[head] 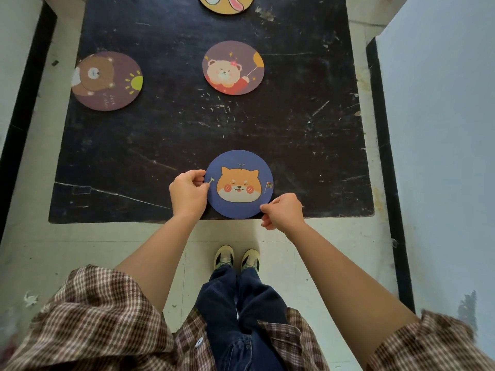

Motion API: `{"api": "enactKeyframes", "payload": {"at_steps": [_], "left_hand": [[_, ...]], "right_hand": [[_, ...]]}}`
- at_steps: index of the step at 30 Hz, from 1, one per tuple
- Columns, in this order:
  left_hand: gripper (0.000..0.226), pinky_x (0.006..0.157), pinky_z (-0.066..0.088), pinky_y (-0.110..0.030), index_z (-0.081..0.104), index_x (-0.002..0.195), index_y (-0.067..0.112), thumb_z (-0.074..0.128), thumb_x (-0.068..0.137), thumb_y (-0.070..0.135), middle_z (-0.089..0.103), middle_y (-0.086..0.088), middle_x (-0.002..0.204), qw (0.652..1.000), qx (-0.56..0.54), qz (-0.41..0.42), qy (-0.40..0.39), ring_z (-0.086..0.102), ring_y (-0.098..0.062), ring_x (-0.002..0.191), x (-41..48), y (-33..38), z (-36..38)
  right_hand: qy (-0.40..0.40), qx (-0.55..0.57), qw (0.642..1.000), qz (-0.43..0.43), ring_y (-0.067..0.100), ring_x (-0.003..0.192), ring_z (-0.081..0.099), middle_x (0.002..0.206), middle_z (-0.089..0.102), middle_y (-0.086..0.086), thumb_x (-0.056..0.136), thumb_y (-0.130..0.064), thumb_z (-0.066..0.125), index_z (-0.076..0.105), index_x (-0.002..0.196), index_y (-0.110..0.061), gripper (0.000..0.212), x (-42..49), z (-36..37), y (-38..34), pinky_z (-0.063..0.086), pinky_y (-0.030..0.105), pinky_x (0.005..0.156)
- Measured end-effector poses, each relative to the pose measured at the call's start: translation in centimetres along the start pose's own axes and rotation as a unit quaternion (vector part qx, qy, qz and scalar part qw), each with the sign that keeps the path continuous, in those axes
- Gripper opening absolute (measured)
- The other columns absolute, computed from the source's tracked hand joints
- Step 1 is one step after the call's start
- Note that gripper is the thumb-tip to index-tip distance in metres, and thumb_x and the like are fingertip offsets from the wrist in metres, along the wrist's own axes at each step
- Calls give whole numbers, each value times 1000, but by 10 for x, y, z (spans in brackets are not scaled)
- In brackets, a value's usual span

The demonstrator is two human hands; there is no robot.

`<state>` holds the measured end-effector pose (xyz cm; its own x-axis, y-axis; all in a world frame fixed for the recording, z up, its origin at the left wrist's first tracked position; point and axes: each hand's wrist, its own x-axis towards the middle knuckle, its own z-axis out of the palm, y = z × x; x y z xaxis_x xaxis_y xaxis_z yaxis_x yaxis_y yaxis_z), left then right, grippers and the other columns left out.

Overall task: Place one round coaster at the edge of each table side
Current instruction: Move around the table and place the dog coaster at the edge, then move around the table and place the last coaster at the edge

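We set the blue dog coaster (239, 184) at the near edge of the black table (294, 129).

Our left hand (188, 195) pinches the coaster's left rim between thumb and fingers, while our right hand (284, 211) is closed on its lower right rim; a grip on two sides lets us square the disc so its lowest point sits right at the table's near edge. The brown bear coaster (107, 81) lies at the left side, slightly overhanging, and a yellow coaster (225, 4) shows at the far side, cut off by the frame. The balloon bear coaster (233, 67) rests near the middle, well apart from any edge; we judge it is meant for the right side, which has none yet.
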<state>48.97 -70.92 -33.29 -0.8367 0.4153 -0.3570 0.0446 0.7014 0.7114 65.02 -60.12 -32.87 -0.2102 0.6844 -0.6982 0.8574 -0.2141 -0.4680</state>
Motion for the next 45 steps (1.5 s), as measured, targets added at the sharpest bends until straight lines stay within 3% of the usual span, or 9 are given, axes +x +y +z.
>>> {"api": "enactKeyframes", "payload": {"at_steps": [9, 14, 18, 24, 29, 33, 36, 41, 45], "left_hand": [[31, 80, 48, -29, 63, 116, 9, 64, 84, 9, 66, -10, 108, 999, 37, 6, 3, 61, -21, 94, 2, 1, 2], [34, 75, 44, -27, 59, 119, 10, 63, 85, 9, 60, -12, 112, 996, 87, 28, 13, 59, -24, 96, 0, 5, 4], [38, 74, 46, -30, 54, 124, 16, 61, 87, 16, 54, -9, 118, 991, 128, 39, 5, 57, -24, 100, -4, 8, 6], [35, 71, 49, -30, 55, 121, 20, 61, 86, 22, 51, -5, 114, 985, 142, 95, -32, 52, -21, 102, -20, 17, 24], [33, 82, 47, -35, 56, 121, 16, 58, 88, 20, 54, -6, 115, 969, 159, 169, -78, 47, -23, 108, -32, 36, 47], [31, 75, 43, -33, 55, 120, 16, 52, 89, 20, 57, -8, 114, 952, 205, 216, -75, 48, -25, 102, -37, 56, 65], [40, 90, 41, -34, 48, 130, 16, 52, 90, 22, 53, -7, 124, 958, 171, 211, -95, 43, -23, 114, -40, 76, 88], [42, 89, 41, -33, 45, 133, 17, 49, 92, 25, 49, -7, 131, 960, 183, 199, -73, 41, -22, 120, -53, 108, 136], [44, 93, 41, -36, 43, 135, 17, 49, 92, 27, 46, -7, 134, 969, 194, 150, -19, 39, -22, 123, -73, 130, 178]], "right_hand": [[17, -33, 999, -25, 16, 52, 67, 63, 66, 5, 85, -21, 67, 64, 70, -9, 20, -1, 0, 1, 58, 29, 58], [32, -47, 997, -46, 24, 67, 68, 73, 67, 8, 84, -23, 69, 66, 75, -9, 18, -2, 1, 0, 60, 40, 68], [33, -58, 995, -70, 21, 69, 66, 75, 67, 6, 84, -27, 68, 66, 78, -10, 18, -5, -4, -1, 59, 39, 69], [51, -73, 991, -101, 16, 74, 61, 77, 63, 1, 84, -31, 66, 66, 87, -13, 18, 0, -22, -1, 51, 30, 64], [57, -87, 986, -127, 16, 79, 60, 85, 62, -1, 84, -33, 65, 63, 97, -15, 22, 10, -49, 5, 55, 33, 70], [72, -106, 979, -158, 15, 80, 58, 87, 59, -3, 85, -35, 64, 62, 105, -14, 29, 21, -75, 10, 49, 29, 69], [83, -117, 975, -171, 13, 79, 55, 93, 61, -1, 86, -35, 64, 61, 109, -15, 31, 37, -100, 17, 42, 25, 67], [92, -156, 963, -198, 10, 83, 52, 107, 63, 2, 85, -34, 66, 60, 111, -17, 32, 72, -145, 36, 42, 25, 69], [40, -195, 946, -254, 10, 85, 51, 110, 62, 3, 84, -36, 65, 59, 113, -18, 34, 98, -187, 56, 44, 26, 73]]}}
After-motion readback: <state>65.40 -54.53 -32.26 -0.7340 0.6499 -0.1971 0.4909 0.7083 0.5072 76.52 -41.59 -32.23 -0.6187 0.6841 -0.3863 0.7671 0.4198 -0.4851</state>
